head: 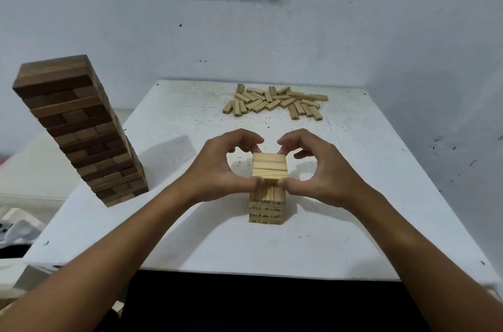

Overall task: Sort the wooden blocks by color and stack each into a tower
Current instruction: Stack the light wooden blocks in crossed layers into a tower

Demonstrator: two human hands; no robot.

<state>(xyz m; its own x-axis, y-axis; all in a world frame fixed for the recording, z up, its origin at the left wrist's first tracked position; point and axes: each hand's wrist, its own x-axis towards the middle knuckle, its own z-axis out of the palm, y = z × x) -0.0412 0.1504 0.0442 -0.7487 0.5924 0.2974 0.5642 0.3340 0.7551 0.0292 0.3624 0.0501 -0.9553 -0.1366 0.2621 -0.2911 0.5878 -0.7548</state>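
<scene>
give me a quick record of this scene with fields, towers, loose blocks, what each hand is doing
dark tower: tall, finished, at the table's left edge
light tower: short, in progress, near the table's middle
top layer: light blocks laid side by side, crosswise to the layer below
loose light blocks: scattered pile at the far side of the table
left hand: pinches the top layer from the left
right hand: pinches the top layer from the right
</scene>
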